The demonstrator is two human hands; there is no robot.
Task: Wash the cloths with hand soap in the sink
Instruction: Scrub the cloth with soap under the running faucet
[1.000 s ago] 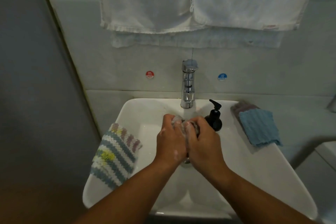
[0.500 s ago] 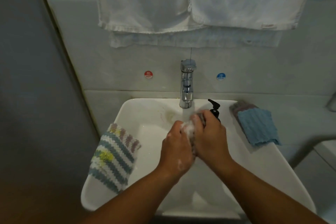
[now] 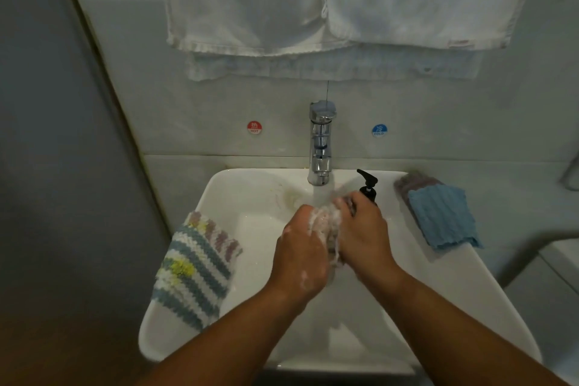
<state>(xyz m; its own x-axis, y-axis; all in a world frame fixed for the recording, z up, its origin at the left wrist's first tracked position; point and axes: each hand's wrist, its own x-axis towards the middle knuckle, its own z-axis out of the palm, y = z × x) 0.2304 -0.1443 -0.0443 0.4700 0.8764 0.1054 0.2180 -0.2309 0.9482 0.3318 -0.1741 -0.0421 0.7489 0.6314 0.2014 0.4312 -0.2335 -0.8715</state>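
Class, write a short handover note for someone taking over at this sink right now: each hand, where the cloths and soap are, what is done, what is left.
Left hand and right hand: both grip one soapy cloth between them, under the running tap.
Soap pump: on the sink ledge, right of the tap.
Striped cloth: draped over the left rim. Blue cloth atop a greyish cloth: right rim.
Done: this cloth is lathered.
Left: rinse it; the other three probably need washing, though I cannot tell.

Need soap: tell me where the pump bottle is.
Head view: the pump bottle stands on the sink rim, right of the tap, behind the right hand.
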